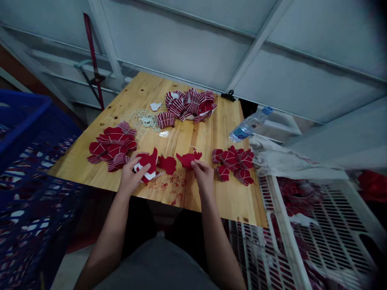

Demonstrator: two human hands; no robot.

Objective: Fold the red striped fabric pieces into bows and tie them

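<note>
Location: textile workshop, by appearance; a wooden worktable (pixel 238 209) lies below the left hand (pixel 133 172) and right hand (pixel 203 174); banded red fabric bundles (pixel 112 146) lie outboard of each; loose bands (pixel 148 120) lie beyond the left hand; a blue basket (pixel 24 114) stands farther left; a white crate (pixel 284 215) of fabric stands farther right.

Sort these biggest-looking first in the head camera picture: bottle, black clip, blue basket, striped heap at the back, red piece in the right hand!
Blue basket (biggest, though the edge cuts it off)
Striped heap
Bottle
Red piece in the right hand
Black clip
</note>
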